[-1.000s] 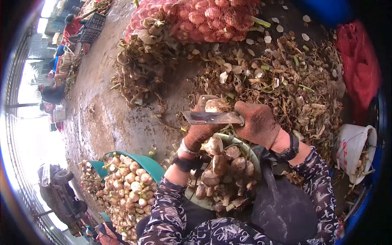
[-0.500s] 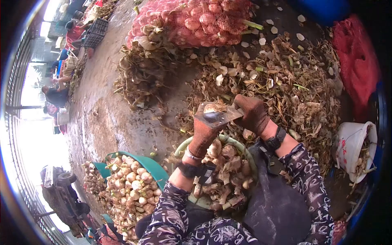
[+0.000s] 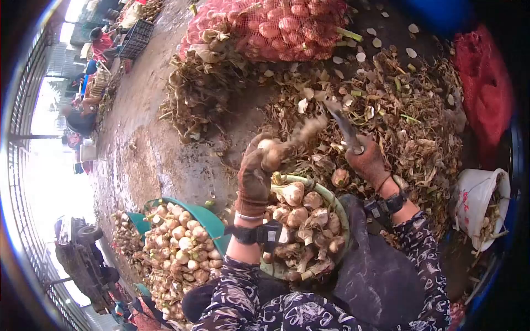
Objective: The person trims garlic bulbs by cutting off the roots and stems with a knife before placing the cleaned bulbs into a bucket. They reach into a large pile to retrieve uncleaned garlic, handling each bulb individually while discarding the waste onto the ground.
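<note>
My left hand (image 3: 254, 176), in a brown glove, is closed round a pale garlic bulb (image 3: 270, 155). Beside the bulb, a blurred tuft of roots (image 3: 309, 129) hangs in the air over the litter. My right hand (image 3: 369, 161), gloved too, grips a knife (image 3: 345, 126) by its handle, with the blade pointing up and to the left, apart from the bulb. Below both hands, between my legs, a round green-rimmed basket (image 3: 343, 216) holds several untrimmed garlic bulbs (image 3: 298, 216) with dry skins and stems.
Trimmed bulbs (image 3: 185, 237) heap in and around a teal basin (image 3: 212, 223) at left. Husks and stalks (image 3: 408, 138) cover the ground ahead. A full red mesh sack (image 3: 270, 27) lies beyond, and a white bucket (image 3: 475, 201) stands right. People work far left.
The knife has come away from the bulb as my right hand moved right and down. My left hand has shifted left with the bulb, and the root tuft is now loose in the air.
</note>
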Tool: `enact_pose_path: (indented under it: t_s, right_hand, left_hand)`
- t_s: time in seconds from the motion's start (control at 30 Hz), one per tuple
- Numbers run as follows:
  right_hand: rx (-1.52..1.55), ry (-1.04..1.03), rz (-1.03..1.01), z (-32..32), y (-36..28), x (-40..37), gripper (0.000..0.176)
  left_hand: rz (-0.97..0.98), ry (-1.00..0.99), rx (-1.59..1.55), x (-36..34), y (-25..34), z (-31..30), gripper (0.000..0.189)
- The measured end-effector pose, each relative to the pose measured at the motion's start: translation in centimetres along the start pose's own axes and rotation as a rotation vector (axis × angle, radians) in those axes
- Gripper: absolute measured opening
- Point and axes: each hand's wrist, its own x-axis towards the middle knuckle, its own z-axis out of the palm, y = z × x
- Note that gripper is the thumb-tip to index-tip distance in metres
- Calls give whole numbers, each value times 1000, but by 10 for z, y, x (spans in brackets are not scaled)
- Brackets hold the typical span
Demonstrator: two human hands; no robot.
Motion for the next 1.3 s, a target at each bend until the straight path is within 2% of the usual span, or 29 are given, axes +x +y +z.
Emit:
enact_pose_path:
  t_s: [0.03, 0.07, 0.17, 0.23, 0.27, 0.3, 0.37, 0.43, 0.47, 0.5, 0.53, 0.57, 0.6, 0.63, 0.67, 0.73, 0.77, 0.83, 0.9, 0.97, 1.0, 1.1, 1.13, 1.2, 1.23, 1.3]
  right_hand:
    - [0, 2, -7, 1, -1, 2, 20]
    - [25, -10, -13, 3, -3, 3, 20]
    - [30, -31, -36, -8, -36, 19, 21]
    - [247, 179, -161, -29, -84, 30, 18]
    - [244, 180, -160, -28, -96, 31, 18]
    - [184, 179, -365, -28, -106, 30, 16]
    - [-143, -167, -260, 8, -75, 29, 25]
    - [-402, -693, 177, 30, -19, 19, 48]
    - [-290, -545, 169, 24, -14, 4, 45]
    - [-178, -403, 144, 18, -11, -11, 42]
    - [-154, -413, 115, 19, 5, -13, 41]
    - [-191, -468, 211, 13, -2, -10, 35]
    - [-189, -458, 221, 12, -3, -8, 35]
    - [-193, -449, 234, 10, -1, -8, 34]
    - [-199, -451, 233, 11, 1, -6, 34]
    - [-148, -412, 197, 16, 5, -2, 33]
    - [-155, -414, 193, 19, 8, 0, 33]
    - [-228, -432, 116, 24, 15, -2, 34]
    - [-214, -452, 166, 22, 10, -5, 33]
    - [-164, -455, 200, 15, 2, -6, 33]
    - [-176, -458, 202, 12, 0, -4, 33]
    - [-272, -526, 313, 9, 1, 0, 34]
    - [-252, -486, 275, 11, 8, 0, 34]
    - [-213, -450, 250, 16, 16, -5, 34]
    - [-202, -443, 217, 20, 17, -4, 33]
    - [-186, -447, 181, 24, 19, -7, 32]
  left_hand:
    - [-43, 44, -132, -4, -4, 1, 44]
    - [-119, 164, -141, -6, -8, -2, 33]
    - [-57, 225, -105, 6, -56, -44, 32]
    - [-73, 195, -191, 7, -56, -32, 27]
    - [-2, 229, -169, 6, -52, -19, 20]
    - [70, 264, -150, 7, -52, -10, 13]
    - [435, 316, 304, 7, -47, 5, 14]
    - [157, 96, -368, -12, -2, 26, 17]
    - [10, -83, -29, -14, 3, 9, 27]
    - [-57, -321, 430, -16, 8, -8, 36]
    - [-34, -576, 790, -16, 14, -24, 46]
    - [-19, -958, 896, -10, 24, -21, 53]
    - [-354, -1075, 925, -5, 34, -36, 65]
    - [-413, -856, 1163, 3, 41, -41, 70]
    - [-90, -716, 1236, 24, 42, -64, 72]
    - [54, -23, 1195, 76, 38, -110, 70]
    - [222, 209, 1339, 109, 42, -134, 70]
    - [394, 367, 1537, 176, 39, -191, 74]
    - [65, 564, 1848, 222, 46, -199, 75]
    - [-48, 403, 1993, 247, 42, -215, 70]
    - [-75, 359, 2243, 261, 27, -222, 62]
    - [234, 629, 2300, 297, -17, -283, 45]
    - [286, 528, 2253, 280, -9, -265, 38]
    - [222, 449, 2080, 231, 7, -219, 24]
    - [319, 329, 1846, 202, 14, -199, 20]
    - [229, 153, 1937, 173, 12, -195, 21]
